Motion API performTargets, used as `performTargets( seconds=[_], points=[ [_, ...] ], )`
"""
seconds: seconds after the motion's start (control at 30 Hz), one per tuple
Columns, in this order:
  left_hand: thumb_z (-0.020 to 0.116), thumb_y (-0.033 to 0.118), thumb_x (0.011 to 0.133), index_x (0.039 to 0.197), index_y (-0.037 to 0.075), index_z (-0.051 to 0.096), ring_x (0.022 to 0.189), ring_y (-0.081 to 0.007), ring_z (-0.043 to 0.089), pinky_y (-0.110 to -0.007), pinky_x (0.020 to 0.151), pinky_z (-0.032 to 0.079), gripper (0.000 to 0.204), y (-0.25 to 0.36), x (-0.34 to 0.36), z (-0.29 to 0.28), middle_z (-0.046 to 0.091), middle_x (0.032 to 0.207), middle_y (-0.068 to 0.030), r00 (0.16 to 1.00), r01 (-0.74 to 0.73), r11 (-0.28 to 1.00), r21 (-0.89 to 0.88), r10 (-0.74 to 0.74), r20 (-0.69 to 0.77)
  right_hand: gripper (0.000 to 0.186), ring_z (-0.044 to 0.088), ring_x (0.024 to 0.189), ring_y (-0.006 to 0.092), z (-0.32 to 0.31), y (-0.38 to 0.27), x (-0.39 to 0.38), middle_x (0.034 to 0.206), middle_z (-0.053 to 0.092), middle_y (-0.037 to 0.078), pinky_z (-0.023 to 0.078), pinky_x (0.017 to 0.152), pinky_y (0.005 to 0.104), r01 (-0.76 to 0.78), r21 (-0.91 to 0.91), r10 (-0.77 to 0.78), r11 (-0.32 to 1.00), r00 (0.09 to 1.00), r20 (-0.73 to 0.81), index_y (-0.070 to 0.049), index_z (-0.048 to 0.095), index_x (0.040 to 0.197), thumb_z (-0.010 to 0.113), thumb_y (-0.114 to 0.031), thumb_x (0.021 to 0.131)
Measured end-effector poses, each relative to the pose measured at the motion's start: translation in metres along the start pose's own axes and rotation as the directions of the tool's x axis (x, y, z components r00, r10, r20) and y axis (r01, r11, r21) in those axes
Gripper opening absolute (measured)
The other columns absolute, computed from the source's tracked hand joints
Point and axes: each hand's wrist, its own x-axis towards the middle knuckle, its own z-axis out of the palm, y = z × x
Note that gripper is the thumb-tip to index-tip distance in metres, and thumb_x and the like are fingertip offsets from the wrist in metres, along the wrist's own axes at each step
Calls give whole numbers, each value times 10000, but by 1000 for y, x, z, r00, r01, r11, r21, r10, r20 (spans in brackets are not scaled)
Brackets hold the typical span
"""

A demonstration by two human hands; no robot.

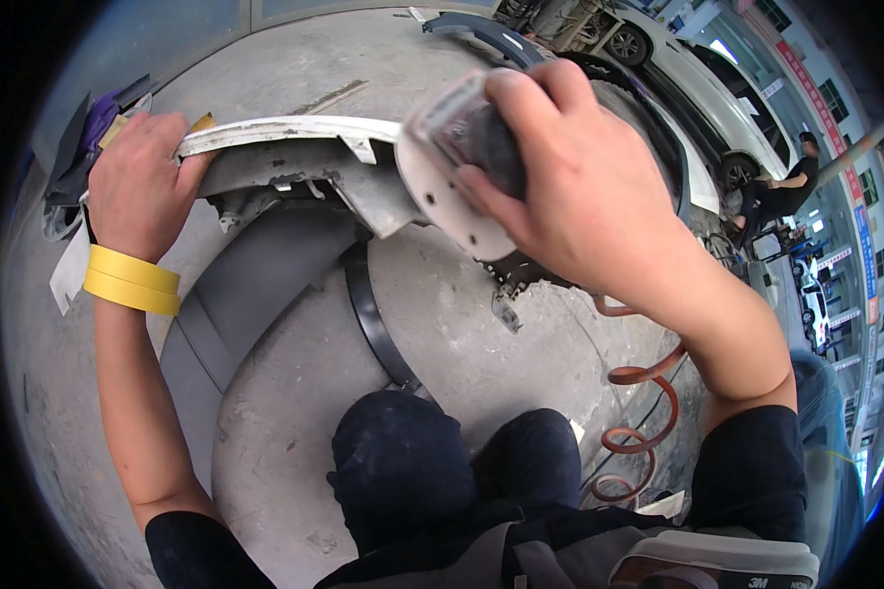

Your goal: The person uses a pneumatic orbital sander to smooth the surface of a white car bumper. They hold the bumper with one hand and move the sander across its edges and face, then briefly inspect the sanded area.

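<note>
A long, curved white car bumper [285, 128], worn grey and black along its underside, spans the area in front of me. My left hand [138, 187] is closed round its left end. On that wrist sits a roll of yellow masking tape [133, 280]. My right hand [599, 187] wraps round the dark body of a power sander [496, 152], slightly blurred. The sander's pale pad [427, 191], with dark holes in it, is tilted against the bumper's middle; the exact contact is hidden. Part of the bumper's right side is behind the sander and hand.
A coiled reddish air hose [648, 373] hangs at my right, beside my knees. Grey panels [265, 285] and a black strip [368, 314] lie below the bumper. Beyond are a dark fender [481, 31], a white car [707, 88] and another person [796, 187] sitting low.
</note>
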Motion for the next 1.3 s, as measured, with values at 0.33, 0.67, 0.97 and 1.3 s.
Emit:
performTargets(
  seconds=[0.33, 0.67, 0.97, 1.3],
  points=[
    [704, 225, 885, 892, 26, 595, 881, -381, 623, -465, 749, 501, 227, 5, 1, 0, 632, 888, -169, 1000, 15, 1000, 9, -15, -6, 550, 674, 902, 422, 1, -4, 3, 1152, 584, 210, 573, 785, 469, -1, -11, 1, 1000, 1000, 19, -50, 555, 1295, 805, -251, 847],
    [707, 188, 870, 881, 17, 581, 874, -382, 620, -465, 742, 497, 213, -1, 0, 6, 622, 874, -168, 999, -14, 1000, -1, 14, -46, 597, 673, 959, 413, -2, 18, -30, 1209, 567, 219, 577, 823, 463, -34, 17, 34, 999, 998, 44, -33, 537, 1327, 823, -231, 842],
    [720, 180, 856, 877, 9, 570, 857, -386, 610, -468, 735, 493, 228, 1, -6, -4, 606, 859, -174, 998, -38, 999, -8, 38, -45, 587, 679, 919, 419, -3, 4, -13, 1203, 565, 207, 585, 802, 462, 89, 65, -89, 994, 996, 2, -34, 545, 1316, 817, -255, 845],
    [711, 199, 870, 861, 22, 579, 870, -378, 614, -464, 739, 497, 221, 0, -3, 5, 613, 851, -170, 992, -64, 998, -13, 63, -105, 569, 673, 917, 409, -5, 9, -2, 1184, 578, 201, 573, 793, 453, 76, -11, -76, 997, 996, 36, -41, 555, 1308, 811, -251, 846]
  ],
)
